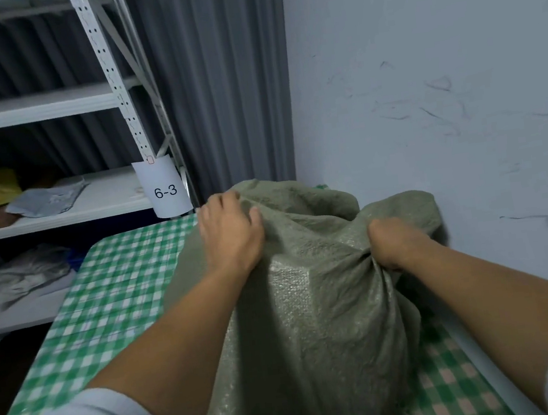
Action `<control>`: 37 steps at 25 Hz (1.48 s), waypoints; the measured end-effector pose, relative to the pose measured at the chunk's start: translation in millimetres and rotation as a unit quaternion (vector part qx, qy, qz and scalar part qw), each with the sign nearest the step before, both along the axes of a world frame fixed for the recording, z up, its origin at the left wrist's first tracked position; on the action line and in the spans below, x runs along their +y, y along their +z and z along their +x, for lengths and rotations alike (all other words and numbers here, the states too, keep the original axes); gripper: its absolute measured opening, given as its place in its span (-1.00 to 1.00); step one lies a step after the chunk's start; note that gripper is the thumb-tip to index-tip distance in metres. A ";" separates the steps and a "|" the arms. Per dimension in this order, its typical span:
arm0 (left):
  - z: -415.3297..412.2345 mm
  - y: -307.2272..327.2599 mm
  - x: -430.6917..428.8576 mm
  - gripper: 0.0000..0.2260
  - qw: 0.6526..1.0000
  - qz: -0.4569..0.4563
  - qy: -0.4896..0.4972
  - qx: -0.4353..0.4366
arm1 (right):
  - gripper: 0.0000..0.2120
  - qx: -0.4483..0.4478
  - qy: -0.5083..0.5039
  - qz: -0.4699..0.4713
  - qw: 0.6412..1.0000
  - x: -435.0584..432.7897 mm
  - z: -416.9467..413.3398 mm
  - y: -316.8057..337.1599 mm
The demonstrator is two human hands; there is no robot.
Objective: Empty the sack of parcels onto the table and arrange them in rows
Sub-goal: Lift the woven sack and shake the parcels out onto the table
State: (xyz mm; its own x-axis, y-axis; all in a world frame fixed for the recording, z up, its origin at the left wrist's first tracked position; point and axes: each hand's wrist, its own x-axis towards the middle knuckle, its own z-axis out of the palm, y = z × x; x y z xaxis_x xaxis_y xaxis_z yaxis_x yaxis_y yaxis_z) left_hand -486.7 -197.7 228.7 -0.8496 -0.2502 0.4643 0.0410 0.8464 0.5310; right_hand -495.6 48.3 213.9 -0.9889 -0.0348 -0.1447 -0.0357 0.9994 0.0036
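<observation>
L grip [231, 236] clutches sack [314, 323] top, R grip [391, 244] fists a fold, mid-frame. Nothing out on worktop [119, 278] yet; emptying step, so you'll likely need to upend it.

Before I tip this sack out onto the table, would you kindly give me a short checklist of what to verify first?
1. Left hand grips the sack near its top: ok.
2. Right hand holds a bunched fold of the fabric: ok.
3. Sack is over the table, not past its edge: ok.
4. Which end is the mouth, and whether it is open: cannot tell, as no opening shows.
5. Room for parcels left of the sack: ok, bare checked cloth shows there.
6. Room on the right: not ok, the sack sits close to the wall.
</observation>
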 end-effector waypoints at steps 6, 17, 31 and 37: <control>-5.2 -23.0 -29.3 -0.34 0.966 0.099 0.017 -0.237 | -0.80 -0.075 -0.015 0.079 0.994 -6.2 5.0 12.4; -26.6 -40.8 3.6 -0.49 0.874 0.405 -0.085 -0.255 | -0.70 -0.001 0.029 -0.050 0.998 -92.7 14.6 41.2; 0.4 -143.8 -87.4 -0.44 0.875 0.260 0.147 -0.382 | -0.71 0.060 0.031 0.127 0.990 -112.1 -0.7 -15.6; 10.7 -188.7 -117.0 -0.26 0.809 0.377 0.185 -0.410 | -0.71 0.078 0.004 0.147 0.986 -122.0 -9.5 -26.1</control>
State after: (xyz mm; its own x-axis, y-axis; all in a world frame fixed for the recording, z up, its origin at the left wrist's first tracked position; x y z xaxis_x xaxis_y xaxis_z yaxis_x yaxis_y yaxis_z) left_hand -476.1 -314.7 40.0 -0.5967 -0.5074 -0.6217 -0.7695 0.1418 0.6228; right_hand -505.1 -73.7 187.8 -0.9998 -0.0216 0.0037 -0.0195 0.9537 0.3001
